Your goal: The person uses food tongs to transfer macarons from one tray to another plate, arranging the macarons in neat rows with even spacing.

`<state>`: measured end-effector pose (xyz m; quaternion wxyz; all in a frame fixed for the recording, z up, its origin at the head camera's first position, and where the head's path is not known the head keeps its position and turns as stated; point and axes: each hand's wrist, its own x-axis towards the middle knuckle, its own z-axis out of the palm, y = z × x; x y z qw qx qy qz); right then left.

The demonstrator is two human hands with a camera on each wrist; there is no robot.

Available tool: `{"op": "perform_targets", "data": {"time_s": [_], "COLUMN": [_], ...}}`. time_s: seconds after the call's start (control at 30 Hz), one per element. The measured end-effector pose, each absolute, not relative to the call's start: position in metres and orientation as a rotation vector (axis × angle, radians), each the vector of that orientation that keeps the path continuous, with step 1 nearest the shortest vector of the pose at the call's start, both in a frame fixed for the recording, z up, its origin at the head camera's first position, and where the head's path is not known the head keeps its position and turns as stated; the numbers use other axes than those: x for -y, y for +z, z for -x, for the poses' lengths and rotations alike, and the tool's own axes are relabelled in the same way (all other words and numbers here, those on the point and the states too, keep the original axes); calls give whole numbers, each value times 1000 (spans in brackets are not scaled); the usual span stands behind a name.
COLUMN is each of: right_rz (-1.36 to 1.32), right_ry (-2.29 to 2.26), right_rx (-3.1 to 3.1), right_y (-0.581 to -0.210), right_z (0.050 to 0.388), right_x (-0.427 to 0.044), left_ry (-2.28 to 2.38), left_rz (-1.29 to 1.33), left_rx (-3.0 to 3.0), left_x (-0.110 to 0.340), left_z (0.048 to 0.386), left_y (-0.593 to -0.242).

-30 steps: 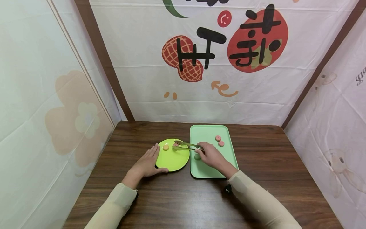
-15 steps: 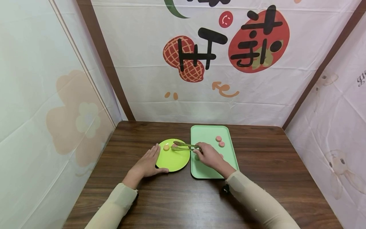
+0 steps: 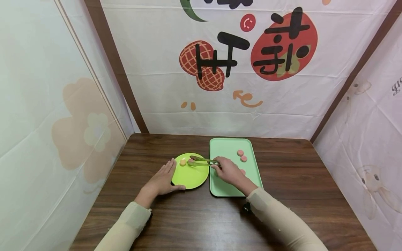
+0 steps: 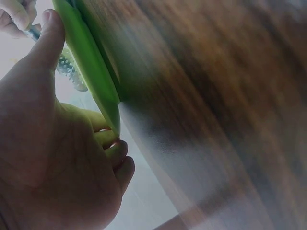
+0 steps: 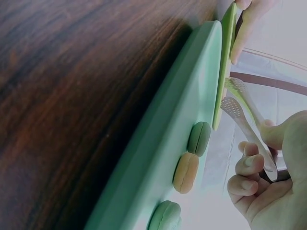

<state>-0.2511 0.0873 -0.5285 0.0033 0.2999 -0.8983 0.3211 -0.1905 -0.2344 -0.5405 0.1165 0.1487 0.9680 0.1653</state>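
My left hand point(image 3: 161, 178) rests on the left rim of a lime-green plate point(image 3: 191, 179), fingers straight along the edge and thumb at the near side. A yellow macaron point(image 3: 183, 162) lies on the plate. Beside it is a pink macaron point(image 3: 190, 160), partly hidden by the tongs point(image 3: 202, 164). My right hand point(image 3: 230, 170) grips these tongs above the tray's left side. Their perforated tips stand apart around the pink macaron; whether they touch it I cannot tell.
A mint-green tray point(image 3: 226, 191) stands right of the plate. Pink macarons point(image 3: 240, 152) lie toward its far right. In the right wrist view a dark green macaron point(image 5: 199, 139), an orange macaron point(image 5: 185, 172) and a light green macaron point(image 5: 165, 216) sit on it. Cloth walls point(image 3: 220, 122) edge the table.
The tongs and the pink macaron have shifted slightly left on the plate. My right hand now covers the green macaron in the head view. The left hand has stayed in place.
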Motion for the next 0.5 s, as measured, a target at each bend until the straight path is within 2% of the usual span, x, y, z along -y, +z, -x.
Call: {"op": "perform_targets", "data": {"time_s": [0.5], "right_rz": [-912], "right_ry": [1003], "right_rx": [2833], "right_y": [-528], "right_z": [250], "right_x": [-88], "left_ry": [474], "left_rz": [-434], "left_rx": [-2836], "left_x": [234], "left_z": [191], "left_y": [-540]}}
